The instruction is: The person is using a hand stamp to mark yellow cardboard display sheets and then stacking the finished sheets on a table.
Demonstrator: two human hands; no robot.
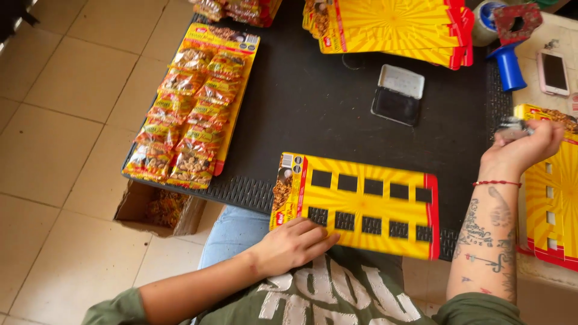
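head | yellow-red display card (361, 204), ten rectangular cutouts | left hand (295, 244) on edge

Yellow rectangular card with cut-out windows (361, 204): glossy cardboard
Black ribbed table mat (313, 102): matt rubber
Small snack packets (186, 114): shiny plastic film

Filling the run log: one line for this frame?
left hand: flat on yellow card | right hand: holds small grey object | stamp pad: open
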